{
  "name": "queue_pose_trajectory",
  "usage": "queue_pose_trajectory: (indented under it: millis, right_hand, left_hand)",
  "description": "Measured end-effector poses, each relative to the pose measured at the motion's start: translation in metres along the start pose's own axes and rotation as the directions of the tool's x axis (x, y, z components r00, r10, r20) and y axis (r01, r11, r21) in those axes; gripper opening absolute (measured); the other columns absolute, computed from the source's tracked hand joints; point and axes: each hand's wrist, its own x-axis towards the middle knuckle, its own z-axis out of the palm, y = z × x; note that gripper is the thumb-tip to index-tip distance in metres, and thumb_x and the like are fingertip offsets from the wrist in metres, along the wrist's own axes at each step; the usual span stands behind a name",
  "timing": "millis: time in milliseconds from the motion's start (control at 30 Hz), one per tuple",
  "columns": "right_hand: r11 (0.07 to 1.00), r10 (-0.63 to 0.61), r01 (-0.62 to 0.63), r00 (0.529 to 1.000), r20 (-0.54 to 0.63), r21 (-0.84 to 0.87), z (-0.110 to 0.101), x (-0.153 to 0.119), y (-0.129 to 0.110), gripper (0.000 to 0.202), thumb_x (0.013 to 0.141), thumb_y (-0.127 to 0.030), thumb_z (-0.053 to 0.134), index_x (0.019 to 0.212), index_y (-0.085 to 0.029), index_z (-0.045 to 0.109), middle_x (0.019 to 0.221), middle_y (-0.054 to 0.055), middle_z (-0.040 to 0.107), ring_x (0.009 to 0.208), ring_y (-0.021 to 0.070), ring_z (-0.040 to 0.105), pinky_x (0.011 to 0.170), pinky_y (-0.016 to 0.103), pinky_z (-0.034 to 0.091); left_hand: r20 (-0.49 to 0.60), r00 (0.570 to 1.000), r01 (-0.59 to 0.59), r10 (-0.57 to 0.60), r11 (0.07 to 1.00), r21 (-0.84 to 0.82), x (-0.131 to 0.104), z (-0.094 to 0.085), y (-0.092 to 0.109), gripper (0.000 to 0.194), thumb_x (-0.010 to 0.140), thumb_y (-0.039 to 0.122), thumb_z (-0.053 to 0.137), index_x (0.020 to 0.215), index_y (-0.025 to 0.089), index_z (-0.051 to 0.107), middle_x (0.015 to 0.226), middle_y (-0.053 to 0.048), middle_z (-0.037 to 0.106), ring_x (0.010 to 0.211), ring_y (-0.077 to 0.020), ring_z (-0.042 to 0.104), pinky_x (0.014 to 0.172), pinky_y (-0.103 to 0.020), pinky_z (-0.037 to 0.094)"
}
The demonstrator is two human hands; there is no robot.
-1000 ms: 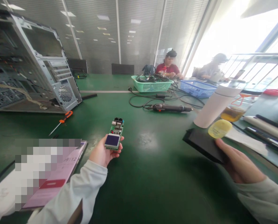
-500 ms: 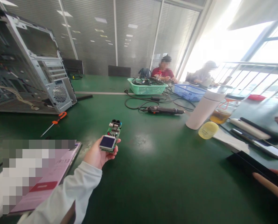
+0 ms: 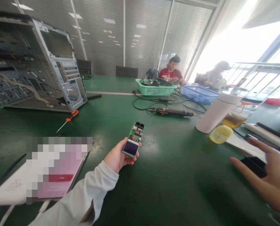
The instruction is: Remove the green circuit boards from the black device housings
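A small green circuit board [image 3: 136, 133] is held by the left hand [image 3: 115, 157], above the middle of the worktop [image 3: 168, 191]. Its lower end is gripped between the thumb and the fingers, and the far end is left free. At this step, the board seems to be held up so that its face can be seen. The right hand [image 3: 275, 177] is open, with its thumb and one finger spread wide beside a flat black thing [image 3: 254, 165]. Whether that thing is touched by the hand cannot be told. For the board to be moved safely, a light hold by the edges is called for, as its small parts could be bent or rubbed. For the black thing to be picked up, the right fingers would need to be closed around it. The board's long side is pointed away from the body and turned a little to the right. The dark screen [image 3: 131, 148] is set at the near end and faces up, and the black sockets [image 3: 140, 125] are set at the far end. A yellow thing [image 3: 221, 135] can be seen near a pale bottle [image 3: 215, 114], and an orange screwdriver [image 3: 71, 116] is laid near the metal case [image 3: 72, 94]
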Motion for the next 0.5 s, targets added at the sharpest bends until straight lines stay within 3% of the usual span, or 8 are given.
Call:
queue_pose_trajectory:
  millis: [67,133,233,300,367,433,500]
  right_hand:
    - [0.981,-0.118,0.126,0.991,-0.057,0.146,0.001,0.006,-0.048,0.075,0.08,-0.072,0.042,0.133,-0.019,0.039,0.124,0.018,0.049,0.119,0.0383,0.042,0.096,0.058,0.034]
    - [0.926,-0.21,0.212,0.977,-0.042,0.311,0.003,0.011,-0.092,0.062,0.085,-0.059,0.047,0.133,-0.02,0.039,0.126,0.014,0.048,0.121,0.0327,0.042,0.1,0.052,0.035]
    - [0.817,-0.339,0.336,0.937,-0.082,0.469,0.007,0.017,-0.145,0.048,0.09,-0.042,0.049,0.131,-0.019,0.04,0.126,0.012,0.047,0.12,0.0267,0.043,0.103,0.047,0.034]
    - [0.741,-0.443,0.443,0.887,-0.127,0.505,0.012,0.021,-0.172,0.042,0.092,-0.034,0.048,0.13,-0.019,0.04,0.125,0.011,0.047,0.118,0.0237,0.044,0.102,0.044,0.037]
    - [0.652,-0.574,0.544,0.809,-0.125,0.528,0.021,0.023,-0.19,0.039,0.093,-0.032,0.048,0.129,-0.018,0.04,0.124,0.01,0.049,0.117,0.0219,0.045,0.1,0.04,0.04]
    - [0.578,-0.693,0.625,0.715,-0.088,0.525,0.031,0.024,-0.2,0.038,0.094,-0.036,0.047,0.127,-0.017,0.043,0.121,0.01,0.052,0.115,0.0225,0.045,0.098,0.04,0.043]
    - [0.552,-0.756,0.685,0.652,-0.063,0.475,0.042,0.023,-0.202,0.04,0.095,-0.04,0.046,0.124,-0.013,0.046,0.116,0.011,0.055,0.112,0.0244,0.047,0.094,0.042,0.046]
  left_hand:
    - [-0.05,0.996,-0.07,0.072,0.996,0.046,0.002,0.001,-0.004,0.034,0.077,0.046,0.06,0.086,0.013,0.068,0.067,-0.005,0.065,0.055,-0.0139,0.058,0.047,-0.022,0.043]
    - [-0.071,0.977,-0.189,0.199,0.974,0.125,0.003,0.0,-0.008,0.039,0.07,0.045,0.068,0.092,0.014,0.066,0.078,-0.006,0.067,0.064,-0.0151,0.061,0.052,-0.023,0.047]
    - [-0.008,0.91,-0.386,0.414,0.855,0.345,0.0,0.0,-0.011,0.045,0.068,0.042,0.069,0.103,0.014,0.062,0.092,-0.008,0.064,0.079,-0.019,0.062,0.068,-0.03,0.051]
    - [0.094,0.832,-0.488,0.547,0.642,0.591,-0.005,0.0,-0.011,0.039,0.072,0.035,0.065,0.105,0.014,0.062,0.096,-0.008,0.061,0.086,-0.0218,0.061,0.075,-0.035,0.051]
    - [0.251,0.725,-0.544,0.641,0.311,0.779,-0.01,0.0,-0.01,0.034,0.076,0.029,0.062,0.107,0.015,0.061,0.098,-0.009,0.058,0.089,-0.0231,0.06,0.076,-0.037,0.05]
    - [0.415,0.62,-0.561,0.666,0.006,0.828,-0.014,-0.001,-0.009,0.032,0.079,0.024,0.059,0.11,0.015,0.059,0.099,-0.009,0.057,0.089,-0.0232,0.06,0.076,-0.037,0.051]
    - [0.523,0.525,-0.553,0.672,-0.198,0.809,-0.016,-0.001,-0.008,0.032,0.081,0.021,0.056,0.112,0.013,0.057,0.1,-0.01,0.057,0.089,-0.0231,0.06,0.076,-0.036,0.052]
